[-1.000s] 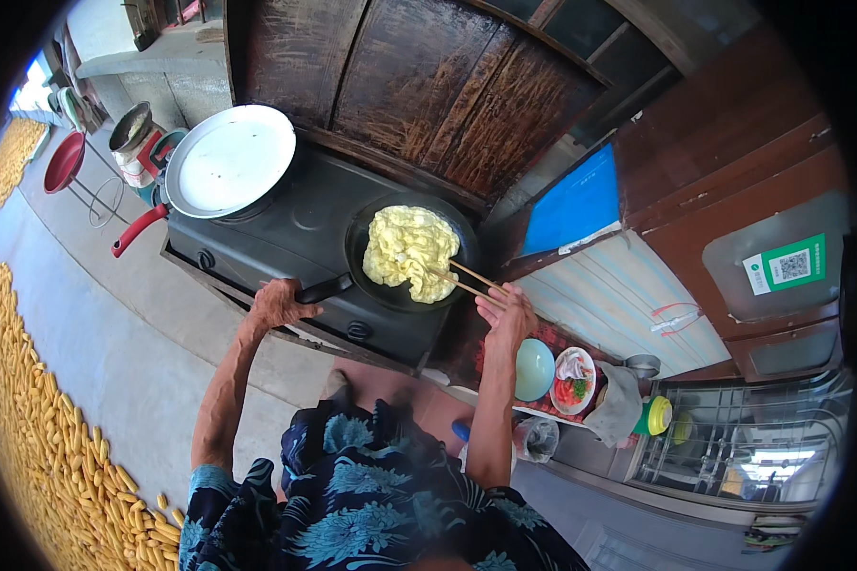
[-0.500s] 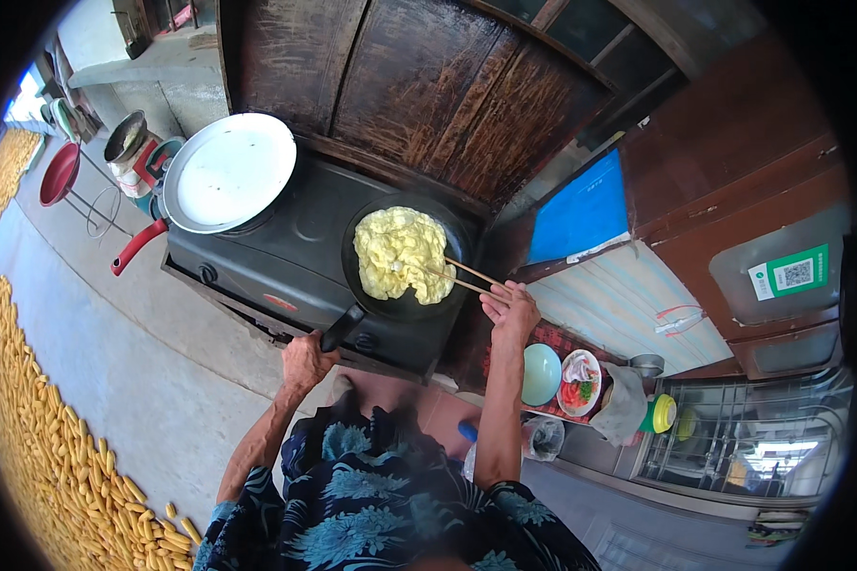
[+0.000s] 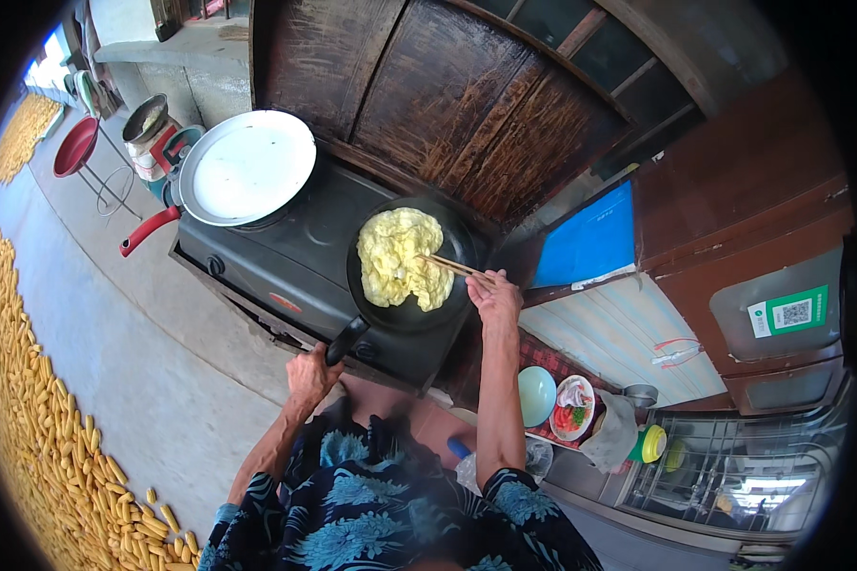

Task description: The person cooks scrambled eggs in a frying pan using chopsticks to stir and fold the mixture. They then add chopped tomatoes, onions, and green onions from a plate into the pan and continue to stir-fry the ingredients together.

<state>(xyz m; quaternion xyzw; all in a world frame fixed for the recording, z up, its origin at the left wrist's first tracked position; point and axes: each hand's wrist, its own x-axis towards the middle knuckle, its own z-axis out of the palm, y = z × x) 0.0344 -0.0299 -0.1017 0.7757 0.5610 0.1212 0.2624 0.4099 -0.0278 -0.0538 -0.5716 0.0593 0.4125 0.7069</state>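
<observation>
A concrete floor (image 3: 190, 314), spread with corn cobs (image 3: 57, 428) at far left, adjoins a black stove (image 3: 300, 252) backed by scuffed wooden panels (image 3: 428, 90). On the stove, a black pan (image 3: 464, 246) contains a yellow omelette (image 3: 397, 247), lying forward of and between the 2 hands. The left hand (image 3: 311, 374) is closed round the pan's handle (image 3: 349, 339); the right hand (image 3: 496, 299) pinches 2 chopsticks (image 3: 453, 265), tips at the omelette.

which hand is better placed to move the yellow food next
Likely the right hand: it holds chopsticks reaching the yellow food, while the left hand grips the black pan handle.
</observation>
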